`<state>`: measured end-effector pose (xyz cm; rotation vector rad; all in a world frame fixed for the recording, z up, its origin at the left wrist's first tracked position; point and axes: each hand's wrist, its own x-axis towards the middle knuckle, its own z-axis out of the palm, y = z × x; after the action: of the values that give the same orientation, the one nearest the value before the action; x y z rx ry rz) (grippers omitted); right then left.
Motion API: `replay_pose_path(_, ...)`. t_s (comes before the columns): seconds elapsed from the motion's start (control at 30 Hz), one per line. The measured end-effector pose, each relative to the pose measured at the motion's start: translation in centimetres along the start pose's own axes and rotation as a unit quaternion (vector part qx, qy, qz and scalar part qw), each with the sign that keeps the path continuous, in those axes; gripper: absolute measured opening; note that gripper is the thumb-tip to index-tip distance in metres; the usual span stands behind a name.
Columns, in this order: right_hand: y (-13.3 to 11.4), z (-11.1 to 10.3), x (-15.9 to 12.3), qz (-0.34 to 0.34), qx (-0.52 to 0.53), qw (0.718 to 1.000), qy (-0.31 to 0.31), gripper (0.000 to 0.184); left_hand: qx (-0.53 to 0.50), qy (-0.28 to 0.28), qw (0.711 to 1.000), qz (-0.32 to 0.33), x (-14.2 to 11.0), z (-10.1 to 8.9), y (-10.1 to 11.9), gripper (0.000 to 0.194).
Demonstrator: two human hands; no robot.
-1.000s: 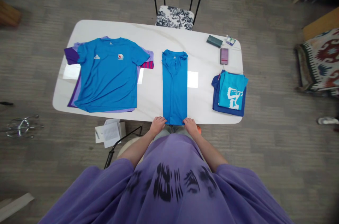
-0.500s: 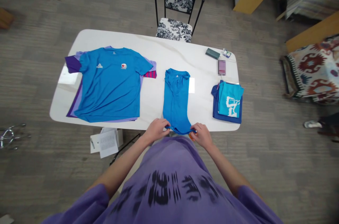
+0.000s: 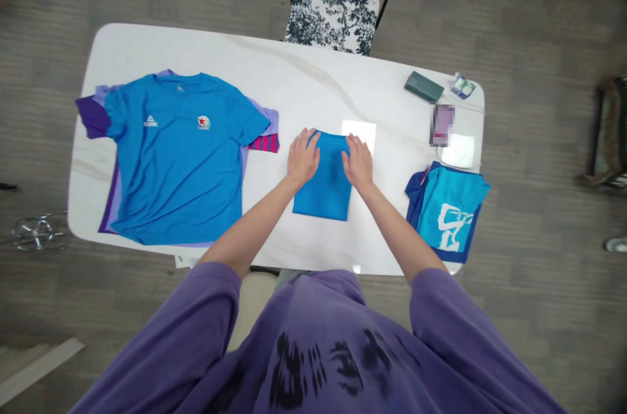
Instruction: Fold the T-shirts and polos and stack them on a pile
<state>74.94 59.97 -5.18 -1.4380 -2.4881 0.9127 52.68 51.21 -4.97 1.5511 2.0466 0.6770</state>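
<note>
A blue T-shirt (image 3: 323, 189), folded into a small flat rectangle, lies in the middle of the table. My left hand (image 3: 304, 156) rests at its far left corner, fingers stretched forward and a little apart. At the far right corner my right hand (image 3: 358, 160) lies in the same way, fingertips on the cloth and the table beside it. To the left, another blue T-shirt (image 3: 179, 159) with a small badge is spread out over purple and striped shirts. Folded turquoise and navy shirts (image 3: 453, 208) are piled at the right end.
The white table (image 3: 274, 61) also bears a dark green case (image 3: 424, 86), a small packet (image 3: 462, 86) and a blurred-out pinkish object (image 3: 442, 125) at its far right. A chair with a patterned seat (image 3: 333, 14) stands beyond the far edge.
The long blue strip of T-shirt has been folded over away from me into a short rectangle. Both hands moved from the near hem to the far edge, and their pinch has opened.
</note>
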Motion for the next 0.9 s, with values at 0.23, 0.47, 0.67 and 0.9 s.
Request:
replay_pose_path(0.23, 2.8, 7.4, 1.2, 0.010, -0.021, 0.991, -0.135, 0.075, 0.026, -0.073, 0.997, 0.008, -0.4, 8.5, -4.7, 0.076)
replay_pose_path(0.47, 4.3, 6.0, 2.9, 0.124, 0.022, 0.991, -0.048, 0.100, 0.025, -0.008, 0.994, -0.109, 2.7, 5.2, -5.5, 0.089)
replay_pose_path(0.67, 5.2, 3.7, 5.5, 0.232, 0.089, 0.968, -0.010, 0.068, -0.058, -0.005, 0.970, -0.238, 6.0, 3.4, -7.0, 0.057)
replay_pose_path(0.9, 1.1, 0.2, 1.8, 0.185, 0.131, 0.974, -0.019, 0.039, -0.107, -0.043, 0.969, -0.217, 3.3, 0.5, -2.6, 0.029)
